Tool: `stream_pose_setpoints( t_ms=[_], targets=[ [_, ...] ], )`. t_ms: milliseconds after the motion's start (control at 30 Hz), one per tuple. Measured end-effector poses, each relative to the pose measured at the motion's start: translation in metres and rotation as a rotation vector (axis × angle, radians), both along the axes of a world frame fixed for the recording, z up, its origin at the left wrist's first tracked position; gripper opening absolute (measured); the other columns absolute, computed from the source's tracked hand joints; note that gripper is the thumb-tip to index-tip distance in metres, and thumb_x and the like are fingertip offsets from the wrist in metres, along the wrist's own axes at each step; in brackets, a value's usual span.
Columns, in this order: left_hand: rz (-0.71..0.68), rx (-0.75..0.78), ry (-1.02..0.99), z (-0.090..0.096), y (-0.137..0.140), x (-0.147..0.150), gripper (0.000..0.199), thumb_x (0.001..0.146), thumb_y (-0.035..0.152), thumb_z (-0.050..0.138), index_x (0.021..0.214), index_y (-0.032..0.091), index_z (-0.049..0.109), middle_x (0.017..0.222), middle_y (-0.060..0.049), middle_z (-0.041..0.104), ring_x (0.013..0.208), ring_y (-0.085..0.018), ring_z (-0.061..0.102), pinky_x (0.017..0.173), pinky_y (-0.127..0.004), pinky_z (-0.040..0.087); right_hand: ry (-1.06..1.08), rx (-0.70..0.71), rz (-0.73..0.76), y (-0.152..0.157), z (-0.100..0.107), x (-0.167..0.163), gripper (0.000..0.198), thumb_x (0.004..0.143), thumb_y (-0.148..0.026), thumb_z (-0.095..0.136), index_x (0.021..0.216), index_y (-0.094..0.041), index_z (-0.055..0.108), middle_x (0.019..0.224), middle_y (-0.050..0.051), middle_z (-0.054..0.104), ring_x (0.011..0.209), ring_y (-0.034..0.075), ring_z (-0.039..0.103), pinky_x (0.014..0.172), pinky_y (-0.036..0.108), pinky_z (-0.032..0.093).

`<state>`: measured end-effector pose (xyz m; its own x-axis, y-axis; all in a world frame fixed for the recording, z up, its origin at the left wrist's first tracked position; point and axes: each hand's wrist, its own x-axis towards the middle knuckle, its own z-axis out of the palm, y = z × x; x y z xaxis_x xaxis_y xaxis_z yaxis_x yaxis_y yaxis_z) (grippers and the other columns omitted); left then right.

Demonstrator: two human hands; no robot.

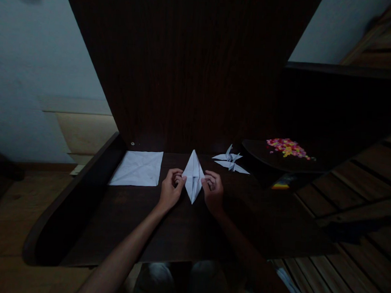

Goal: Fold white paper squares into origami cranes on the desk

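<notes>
A white sheet of paper folded into a tall diamond (193, 168) is between my hands, just above or on the dark desk. My left hand (172, 187) pinches its left corner between thumb and fingers. At the right corner, my right hand (213, 189) grips it the same way. Creases and a small gap show down the diamond's middle. Beyond my right hand lie folded white paper cranes (231, 159), close together with pointed wings. To the left, a flat stack of white paper sheets (137, 168) with diagonal creases rests on the desk.
A dark desk (118, 221) has a raised side panel (69, 200) on the left and a tall back panel (193, 75). On a curved shelf (255, 148) at the right sits a pile of small colourful pieces (288, 147). Wooden slats (354, 196) lie beyond, at right.
</notes>
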<state>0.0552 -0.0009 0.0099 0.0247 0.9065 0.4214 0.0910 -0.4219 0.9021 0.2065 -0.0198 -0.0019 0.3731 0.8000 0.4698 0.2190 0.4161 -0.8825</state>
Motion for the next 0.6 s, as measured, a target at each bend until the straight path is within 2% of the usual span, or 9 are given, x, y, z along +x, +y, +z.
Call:
stream_pose_setpoints(
  t_ms=[200, 367, 600],
  targets=[
    [0.089, 0.154, 0.142, 0.0081, -0.0027, -0.0020, 0.013, 0.082, 0.027, 0.062, 0.091, 0.018, 0.061, 0.099, -0.005, 0.056, 0.073, -0.011, 0.057, 0.065, -0.023, 0.050, -0.074, 0.027, 0.072, -0.0043, 0.0011, -0.0014, 0.019, 0.082, -0.028, 0.060, 0.099, -0.020, 0.061, 0.090, 0.007, 0.068, 0.081, 0.019, 0.064, 0.072, 0.033, 0.053],
    [0.094, 0.155, 0.172, 0.0022, -0.0003, -0.0027, 0.029, 0.073, 0.021, 0.068, 0.099, 0.018, 0.059, 0.097, -0.005, 0.056, 0.077, -0.014, 0.059, 0.067, -0.026, 0.053, -0.151, 0.042, 0.108, -0.0078, 0.0019, -0.0022, 0.019, 0.082, -0.028, 0.060, 0.099, -0.021, 0.062, 0.088, 0.006, 0.069, 0.078, 0.018, 0.065, 0.071, 0.032, 0.053],
    [0.126, 0.126, 0.166, -0.0011, 0.0012, -0.0023, 0.053, 0.073, 0.010, 0.059, 0.124, 0.019, 0.047, 0.103, -0.008, 0.062, 0.088, -0.017, 0.062, 0.075, -0.031, 0.053, -0.187, 0.056, 0.111, -0.0083, 0.0026, -0.0026, 0.020, 0.081, -0.027, 0.061, 0.100, -0.021, 0.062, 0.085, 0.006, 0.069, 0.075, 0.018, 0.065, 0.069, 0.032, 0.053]
  ],
)
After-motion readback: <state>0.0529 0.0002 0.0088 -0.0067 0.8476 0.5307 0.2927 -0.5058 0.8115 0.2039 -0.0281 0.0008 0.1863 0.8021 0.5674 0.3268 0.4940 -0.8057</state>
